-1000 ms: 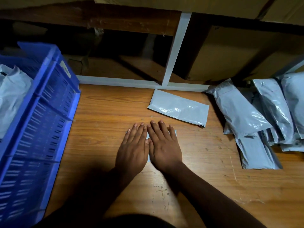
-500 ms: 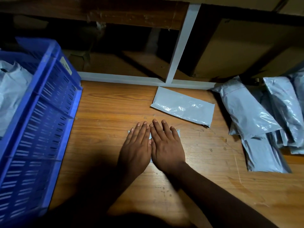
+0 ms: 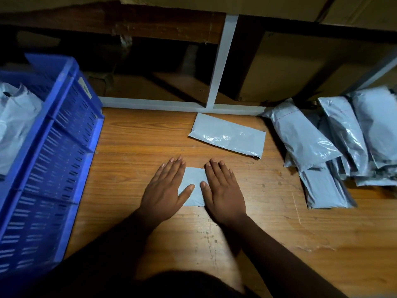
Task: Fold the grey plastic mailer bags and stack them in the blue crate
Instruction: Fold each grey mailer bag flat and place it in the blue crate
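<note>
Head view: left hand [image 3: 165, 190] and right hand [image 3: 223, 190], fingers straight, press flat on a smooth grey folded mailer [image 3: 193, 186] on the wood-grain bench [image 3: 133, 147].

The folded mailer [image 3: 194, 186] hides partly under both hands; the blue crate [image 3: 49, 168] and right-hand bag pile [image 3: 343, 147] run off the frame's edges.

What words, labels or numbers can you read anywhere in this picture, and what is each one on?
No text here can be read.
White label on the blue crate, at the rim: too small and blurred to read.
Faint reddish line on one grey mailer bag in the pile: no letters can be made out.
Folded mailer bag under the hands, and the flat mailer bag behind it: no print visible.
</note>
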